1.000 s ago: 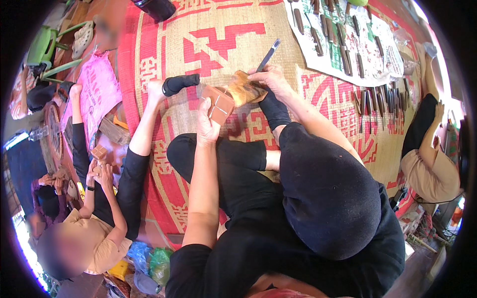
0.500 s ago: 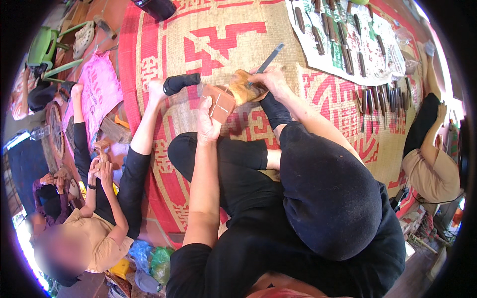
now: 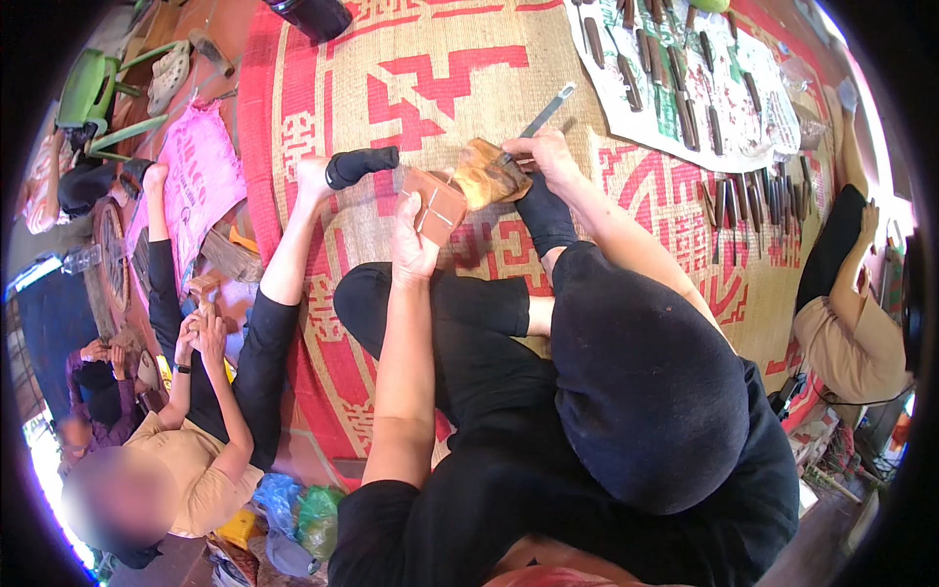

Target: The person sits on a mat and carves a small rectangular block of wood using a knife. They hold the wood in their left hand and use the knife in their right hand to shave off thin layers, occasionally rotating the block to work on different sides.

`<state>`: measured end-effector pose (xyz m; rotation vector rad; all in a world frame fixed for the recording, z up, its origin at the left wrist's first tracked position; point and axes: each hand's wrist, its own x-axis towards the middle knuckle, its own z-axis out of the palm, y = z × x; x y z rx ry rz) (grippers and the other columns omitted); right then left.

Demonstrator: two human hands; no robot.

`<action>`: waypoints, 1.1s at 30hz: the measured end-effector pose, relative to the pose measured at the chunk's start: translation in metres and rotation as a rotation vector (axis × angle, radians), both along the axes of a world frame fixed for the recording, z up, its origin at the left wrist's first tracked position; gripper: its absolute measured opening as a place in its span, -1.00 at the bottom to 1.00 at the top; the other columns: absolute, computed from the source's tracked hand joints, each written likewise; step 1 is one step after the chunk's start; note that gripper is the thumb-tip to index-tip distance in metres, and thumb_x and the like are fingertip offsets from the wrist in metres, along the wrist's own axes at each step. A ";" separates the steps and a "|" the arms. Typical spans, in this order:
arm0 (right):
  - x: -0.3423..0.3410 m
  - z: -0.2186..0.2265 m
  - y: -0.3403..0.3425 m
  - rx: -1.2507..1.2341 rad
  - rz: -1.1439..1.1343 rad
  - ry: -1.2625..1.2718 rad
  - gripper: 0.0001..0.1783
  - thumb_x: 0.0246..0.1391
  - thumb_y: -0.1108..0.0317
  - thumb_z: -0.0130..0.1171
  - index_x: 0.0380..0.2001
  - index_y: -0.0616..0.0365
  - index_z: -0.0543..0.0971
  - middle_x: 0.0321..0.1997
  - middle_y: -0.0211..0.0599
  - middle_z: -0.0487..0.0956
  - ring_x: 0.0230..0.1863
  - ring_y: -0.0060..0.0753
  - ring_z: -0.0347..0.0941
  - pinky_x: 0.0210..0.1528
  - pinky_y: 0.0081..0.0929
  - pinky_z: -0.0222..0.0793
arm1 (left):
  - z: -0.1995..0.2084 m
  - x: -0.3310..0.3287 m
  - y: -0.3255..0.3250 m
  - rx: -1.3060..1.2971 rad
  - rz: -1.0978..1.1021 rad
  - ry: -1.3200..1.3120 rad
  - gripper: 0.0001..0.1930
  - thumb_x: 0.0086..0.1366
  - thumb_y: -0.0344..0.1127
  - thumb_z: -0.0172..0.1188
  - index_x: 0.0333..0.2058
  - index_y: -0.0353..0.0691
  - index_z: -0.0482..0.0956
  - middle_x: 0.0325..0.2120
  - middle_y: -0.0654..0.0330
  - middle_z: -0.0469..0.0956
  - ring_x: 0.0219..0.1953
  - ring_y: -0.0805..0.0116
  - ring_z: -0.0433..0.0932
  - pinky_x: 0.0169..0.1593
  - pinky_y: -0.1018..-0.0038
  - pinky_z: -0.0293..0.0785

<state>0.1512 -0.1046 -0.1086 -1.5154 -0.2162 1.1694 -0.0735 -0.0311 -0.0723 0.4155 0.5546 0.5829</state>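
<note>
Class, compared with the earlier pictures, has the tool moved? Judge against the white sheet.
Yes: the tool in the right hand has shifted right, its upper end now nearer the white sheet's left edge.

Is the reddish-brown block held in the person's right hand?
No, the left hand holds the reddish-brown block, while the right hand holds a slim tool.
</note>
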 end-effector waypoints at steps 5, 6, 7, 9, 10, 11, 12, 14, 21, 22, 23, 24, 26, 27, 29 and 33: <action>-0.009 0.014 0.000 0.024 0.046 -0.069 -0.77 -0.20 0.37 0.27 -0.39 0.20 0.57 -0.42 -0.31 0.57 -0.40 -0.46 0.46 -0.33 -0.47 0.35 | -0.002 0.000 -0.001 -0.002 0.004 -0.017 -0.50 0.15 -0.15 0.16 0.03 -0.19 0.29 -0.03 -0.01 0.38 -0.04 0.13 0.44 -0.07 0.22 0.50; -0.009 0.013 0.000 0.037 0.055 -0.106 -0.78 -0.20 0.37 0.27 -0.40 0.20 0.58 -0.43 -0.31 0.57 -0.40 -0.46 0.46 -0.33 -0.48 0.35 | 0.000 0.001 -0.002 -0.005 0.006 -0.018 -0.49 0.15 -0.14 0.16 0.04 -0.19 0.29 -0.03 -0.01 0.38 -0.04 0.13 0.44 -0.07 0.22 0.50; -0.008 0.012 -0.001 0.029 0.027 -0.051 -0.78 -0.20 0.36 0.27 -0.41 0.21 0.58 -0.43 -0.31 0.57 -0.41 -0.47 0.46 -0.34 -0.49 0.35 | 0.002 0.001 -0.002 -0.003 0.013 -0.017 -0.49 0.15 -0.14 0.16 0.04 -0.19 0.29 -0.03 -0.01 0.38 -0.04 0.13 0.44 -0.07 0.22 0.50; -0.005 0.010 -0.004 0.013 -0.028 0.058 -0.78 -0.19 0.35 0.27 -0.42 0.23 0.58 -0.45 -0.31 0.57 -0.43 -0.49 0.46 -0.34 -0.50 0.35 | 0.000 -0.001 -0.001 -0.010 0.002 -0.014 -0.48 0.14 -0.15 0.17 0.04 -0.18 0.29 -0.03 0.00 0.38 -0.03 0.13 0.44 -0.05 0.21 0.49; -0.003 0.007 -0.006 0.029 -0.033 0.068 -0.79 -0.20 0.37 0.27 -0.43 0.24 0.59 -0.46 -0.31 0.57 -0.44 -0.50 0.46 -0.34 -0.52 0.36 | -0.001 -0.001 -0.001 -0.016 -0.006 -0.014 -0.48 0.14 -0.15 0.18 0.04 -0.18 0.29 -0.03 0.00 0.38 -0.03 0.13 0.44 -0.05 0.21 0.49; -0.001 0.005 -0.007 0.045 -0.038 0.078 -0.80 -0.20 0.39 0.27 -0.43 0.25 0.59 -0.47 -0.31 0.57 -0.45 -0.50 0.47 -0.34 -0.53 0.36 | -0.002 -0.001 -0.001 -0.019 -0.011 -0.017 -0.49 0.14 -0.16 0.18 0.04 -0.18 0.29 -0.03 0.00 0.38 -0.03 0.13 0.43 -0.04 0.20 0.48; 0.000 0.002 -0.008 0.061 -0.042 0.088 -0.80 -0.21 0.40 0.27 -0.44 0.26 0.59 -0.48 -0.30 0.58 -0.46 -0.50 0.47 -0.34 -0.54 0.37 | -0.003 0.000 0.000 -0.021 -0.015 -0.021 -0.49 0.14 -0.17 0.18 0.04 -0.18 0.29 -0.03 0.00 0.38 -0.03 0.13 0.43 -0.04 0.20 0.48; -0.012 0.024 -0.003 0.069 0.041 0.012 -0.83 -0.23 0.45 0.27 -0.46 0.27 0.59 -0.50 -0.29 0.57 -0.47 -0.48 0.48 -0.35 -0.55 0.38 | -0.003 -0.002 -0.001 -0.024 -0.009 -0.027 -0.50 0.15 -0.18 0.17 0.04 -0.17 0.29 -0.03 0.00 0.38 -0.03 0.13 0.44 -0.04 0.20 0.48; -0.002 0.005 0.001 0.006 -0.063 0.026 -0.86 -0.26 0.47 0.29 -0.53 0.25 0.56 -0.54 -0.28 0.56 -0.49 -0.46 0.48 -0.40 -0.55 0.39 | 0.000 0.000 -0.002 0.007 0.001 0.006 -0.50 0.15 -0.17 0.16 0.04 -0.19 0.28 -0.03 -0.02 0.38 -0.03 0.14 0.44 -0.05 0.23 0.49; -0.002 0.005 0.001 0.007 -0.049 0.032 -0.85 -0.26 0.46 0.29 -0.53 0.25 0.55 -0.53 -0.29 0.55 -0.49 -0.45 0.48 -0.40 -0.53 0.39 | -0.001 0.000 -0.001 0.018 -0.006 0.005 -0.49 0.15 -0.16 0.16 0.04 -0.19 0.28 -0.03 -0.03 0.37 -0.03 0.14 0.43 -0.05 0.23 0.49; -0.002 0.006 0.001 0.008 -0.035 0.039 -0.85 -0.25 0.46 0.29 -0.53 0.24 0.55 -0.52 -0.29 0.55 -0.49 -0.45 0.48 -0.39 -0.52 0.38 | -0.002 -0.001 0.000 0.010 -0.006 -0.011 -0.49 0.16 -0.16 0.16 0.05 -0.19 0.28 -0.03 -0.03 0.37 -0.03 0.14 0.43 -0.05 0.23 0.49; -0.001 0.006 0.001 0.009 -0.022 0.046 -0.85 -0.24 0.45 0.28 -0.52 0.24 0.55 -0.52 -0.29 0.55 -0.49 -0.44 0.47 -0.38 -0.51 0.38 | -0.002 -0.001 0.001 0.001 -0.008 -0.027 -0.49 0.16 -0.16 0.15 0.05 -0.19 0.27 -0.03 -0.03 0.37 -0.03 0.14 0.43 -0.06 0.23 0.49; -0.005 0.016 0.004 -0.015 0.011 -0.037 -0.85 -0.23 0.43 0.28 -0.53 0.23 0.54 -0.50 -0.29 0.54 -0.47 -0.43 0.47 -0.37 -0.48 0.37 | -0.003 -0.002 0.000 -0.011 -0.009 -0.034 -0.49 0.17 -0.16 0.14 0.05 -0.19 0.27 -0.02 -0.03 0.37 -0.03 0.13 0.43 -0.07 0.22 0.50; -0.007 0.018 0.005 -0.026 0.027 -0.079 -0.86 -0.22 0.42 0.27 -0.53 0.23 0.54 -0.49 -0.29 0.54 -0.46 -0.43 0.46 -0.36 -0.46 0.37 | -0.002 -0.002 -0.001 -0.011 -0.008 -0.027 -0.49 0.17 -0.15 0.14 0.05 -0.19 0.26 -0.02 -0.03 0.37 -0.03 0.13 0.44 -0.08 0.21 0.50; -0.006 0.011 0.002 -0.009 -0.027 0.017 -0.83 -0.23 0.41 0.28 -0.50 0.22 0.55 -0.47 -0.30 0.55 -0.44 -0.44 0.46 -0.35 -0.47 0.36 | 0.000 0.000 -0.001 -0.004 -0.001 -0.011 -0.49 0.17 -0.15 0.14 0.05 -0.20 0.26 -0.02 -0.03 0.37 -0.03 0.13 0.44 -0.08 0.20 0.50; -0.004 0.007 -0.002 0.011 -0.070 0.078 -0.81 -0.23 0.41 0.31 -0.47 0.22 0.57 -0.47 -0.31 0.56 -0.44 -0.48 0.47 -0.34 -0.53 0.36 | -0.007 -0.003 0.000 -0.005 0.013 0.012 -0.49 0.16 -0.16 0.15 0.04 -0.20 0.27 -0.02 -0.03 0.37 -0.02 0.12 0.42 -0.04 0.18 0.48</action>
